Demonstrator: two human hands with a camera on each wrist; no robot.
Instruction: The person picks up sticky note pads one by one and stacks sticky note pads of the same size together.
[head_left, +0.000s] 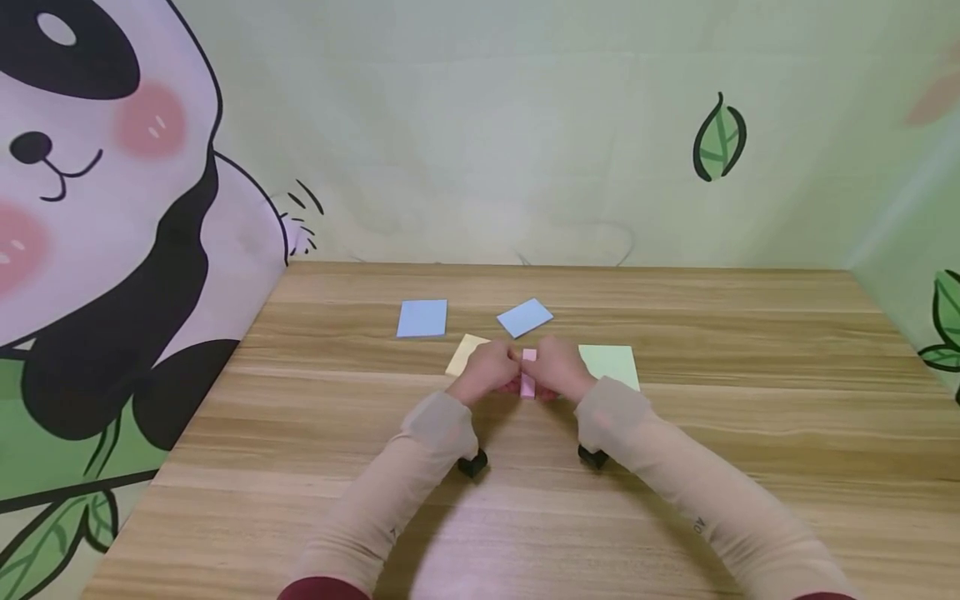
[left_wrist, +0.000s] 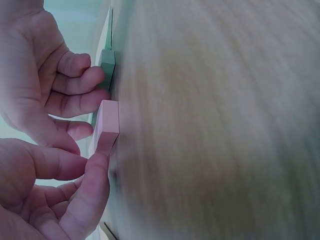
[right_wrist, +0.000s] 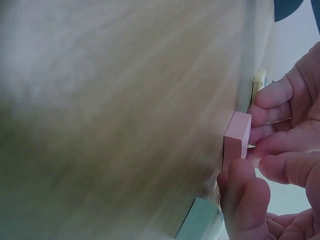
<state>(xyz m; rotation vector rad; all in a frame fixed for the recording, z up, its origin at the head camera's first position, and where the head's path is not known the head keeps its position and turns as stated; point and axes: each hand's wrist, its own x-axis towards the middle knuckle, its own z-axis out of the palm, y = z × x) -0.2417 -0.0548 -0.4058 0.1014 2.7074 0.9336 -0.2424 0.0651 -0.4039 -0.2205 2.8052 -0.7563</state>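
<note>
A narrow pink sticky-note pad (head_left: pixel 528 375) lies on the table between the two hands. Its thick end shows in the left wrist view as a pink block (left_wrist: pixel 109 118). My left hand (head_left: pixel 491 369) holds the pad's left side with thumb and curled fingers. From the right, my right hand (head_left: pixel 558 367) grips the other side, its index finger and thumb against the pad (right_wrist: pixel 237 137). The fingertips of both hands nearly meet over it. Just left of the left hand is a yellow pad (head_left: pixel 462 354), partly covered. A pale green pad (head_left: pixel 611 367) sits beside the right hand.
Two blue pads lie farther back: a squarish blue pad (head_left: pixel 422 318) on the left and a turned blue pad (head_left: pixel 525 317) behind the hands. The wooden table (head_left: pixel 735 333) ends at a wall covering (head_left: pixel 480 150) printed with a panda and leaves.
</note>
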